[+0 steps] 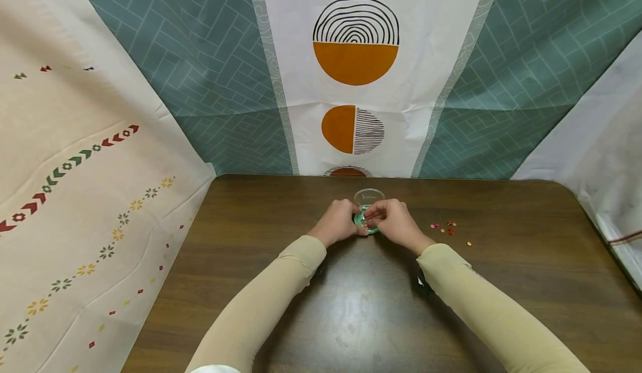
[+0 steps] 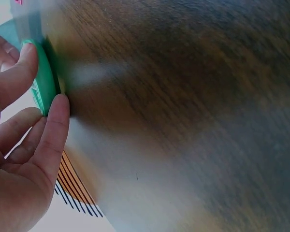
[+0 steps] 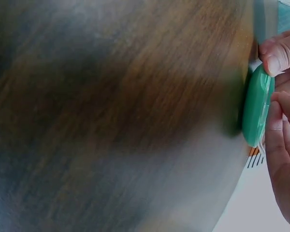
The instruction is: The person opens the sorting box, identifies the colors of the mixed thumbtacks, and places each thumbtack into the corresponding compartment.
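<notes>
Head view: steady the green case (image 3: 257, 108), toward the table's (image 1: 346, 311) far side, with the left hand (image 1: 341, 221) clamped on its edge; work the right hand (image 1: 395, 221) lightly over the small pieces (image 1: 366, 224) inside. Cannot tell whether pinching any.

Tabletop (image 1: 321, 328): dk brown wood look, grain streaks visible, surf. smooth & semi-glossy w/ a pale sheen. Green case (image 3: 256, 110): plastic by look, smooth, satin-to-glossy, rounded edge catching lt. Clear lid (image 1: 369, 196): transp., hard plastic look, shiny rim. Small bits (image 1: 451, 232) on tabletop: too sm. to tell material or finish. Sleeves (image 1: 256, 300): cloth, matt, soft, w/ creases nr cuffs. Backdrop (image 1: 215, 72): printed cloth, mostly matt, w/ fold lines & slight ripples. L drape (image 1: 75, 122): cream cloth, matt, lightly wrinkled. R drape (image 1: 607, 155): whitish cloth, matt, soft folds.
</notes>
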The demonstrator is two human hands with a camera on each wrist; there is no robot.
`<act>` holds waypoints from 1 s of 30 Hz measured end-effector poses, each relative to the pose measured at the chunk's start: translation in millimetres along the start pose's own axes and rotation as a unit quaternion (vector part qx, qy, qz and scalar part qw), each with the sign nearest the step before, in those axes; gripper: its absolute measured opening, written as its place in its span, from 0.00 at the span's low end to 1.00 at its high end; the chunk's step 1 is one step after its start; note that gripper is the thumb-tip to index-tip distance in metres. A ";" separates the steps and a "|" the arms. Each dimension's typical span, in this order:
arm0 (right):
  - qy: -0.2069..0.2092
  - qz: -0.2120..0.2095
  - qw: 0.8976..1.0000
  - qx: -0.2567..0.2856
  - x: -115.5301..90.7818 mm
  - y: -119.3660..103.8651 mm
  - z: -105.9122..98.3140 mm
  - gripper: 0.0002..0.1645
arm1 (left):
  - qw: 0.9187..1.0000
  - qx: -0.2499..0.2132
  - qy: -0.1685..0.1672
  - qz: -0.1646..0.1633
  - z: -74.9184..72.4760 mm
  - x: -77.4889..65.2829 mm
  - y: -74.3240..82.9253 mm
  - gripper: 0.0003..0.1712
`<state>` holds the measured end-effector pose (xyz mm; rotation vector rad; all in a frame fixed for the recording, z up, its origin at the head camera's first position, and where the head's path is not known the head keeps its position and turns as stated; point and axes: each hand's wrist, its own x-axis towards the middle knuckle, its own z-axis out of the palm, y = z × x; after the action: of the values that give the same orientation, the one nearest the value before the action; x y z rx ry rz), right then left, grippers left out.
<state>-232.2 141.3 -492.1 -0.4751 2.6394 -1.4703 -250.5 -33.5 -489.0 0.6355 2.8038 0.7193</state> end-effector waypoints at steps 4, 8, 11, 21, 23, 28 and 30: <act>0.014 -0.008 1.000 -0.009 -1.5 0.5 -8.0 0.08 | 1.000 0.012 0.003 -0.003 0.9 1.1 0.4 0.31; 0.049 -0.015 0.998 -0.028 -5.4 3.0 -27.3 0.08 | 1.000 0.015 0.005 0.000 2.1 1.9 1.1 0.33; 0.075 -0.008 0.995 -0.058 -10.8 7.5 -47.3 0.07 | 1.000 0.017 0.002 -0.001 2.3 1.8 0.3 0.35; 0.059 0.074 0.978 -0.185 -39.3 34.6 -112.3 0.09 | 1.000 0.015 -0.004 -0.011 -0.6 0.6 -1.7 0.34; 0.042 0.086 0.972 -0.215 -45.0 39.0 -119.1 0.08 | 1.000 0.015 -0.004 -0.010 0.0 0.9 -1.6 0.34; -0.023 0.115 0.962 -0.247 -52.1 45.8 -123.6 0.07 | 1.000 0.017 -0.004 -0.009 0.1 0.9 -1.5 0.34; -0.036 0.116 0.958 -0.260 -52.4 48.3 -122.3 0.06 | 1.000 0.019 -0.006 -0.009 0.4 1.3 -1.5 0.35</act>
<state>-220.6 280.8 -471.4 -0.2303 2.8824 -0.6727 -252.0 -33.9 -490.2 0.6193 2.8151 0.6573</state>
